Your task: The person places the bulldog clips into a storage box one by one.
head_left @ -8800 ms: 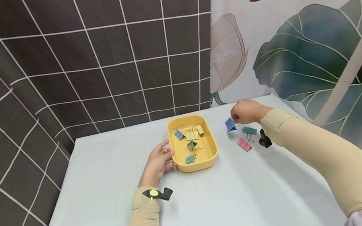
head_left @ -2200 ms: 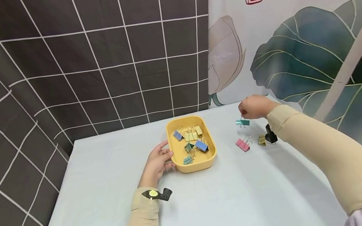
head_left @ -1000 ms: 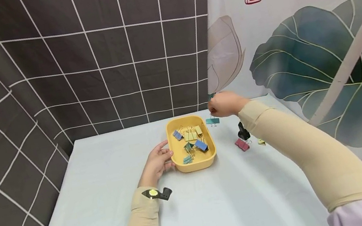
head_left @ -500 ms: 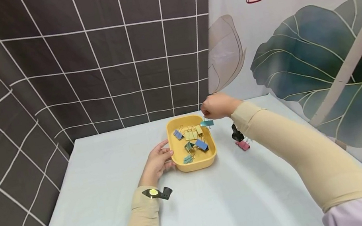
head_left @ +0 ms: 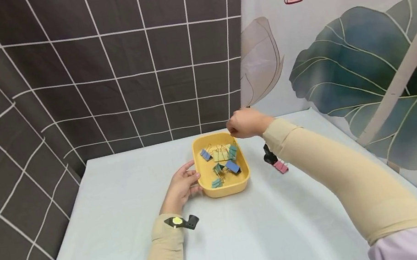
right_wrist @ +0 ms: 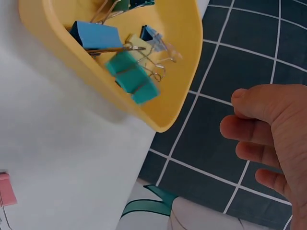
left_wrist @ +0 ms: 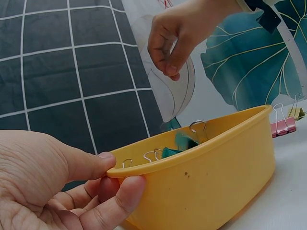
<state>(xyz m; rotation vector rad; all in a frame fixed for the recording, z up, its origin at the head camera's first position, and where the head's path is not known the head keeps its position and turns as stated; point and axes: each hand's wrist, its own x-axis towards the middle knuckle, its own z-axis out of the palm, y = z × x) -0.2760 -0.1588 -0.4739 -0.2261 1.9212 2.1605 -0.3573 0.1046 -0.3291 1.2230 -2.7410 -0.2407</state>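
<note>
My left hand (head_left: 180,186) grips the near-left rim of a yellow plastic tray (head_left: 227,190); the left wrist view shows the thumb over the rim and fingers against the outside wall. Above the tray's far-right corner is my right hand (head_left: 247,123), with nothing between its loosely curved fingers and a small gap at the fingertips. A teal binder clip (right_wrist: 132,76), blurred, is below that hand, inside the tray. Around it lie a blue binder clip (head_left: 233,167), a smaller blue one (head_left: 206,154), pale yellow ones (head_left: 220,155), a dark green one (head_left: 218,168) and another teal one (head_left: 216,183).
Right of the tray, a pink binder clip (head_left: 280,166) lies on the white table (head_left: 228,242). Beyond it is a yellow binder clip (left_wrist: 296,113), hidden behind the right arm in the head view. A dark gridded cloth (head_left: 122,94) hangs behind the table.
The right hand has carried the teal clip left from the table and let it go into the tray. Earlier, the larger blue clip went in too. The left hand has stayed on the rim.
</note>
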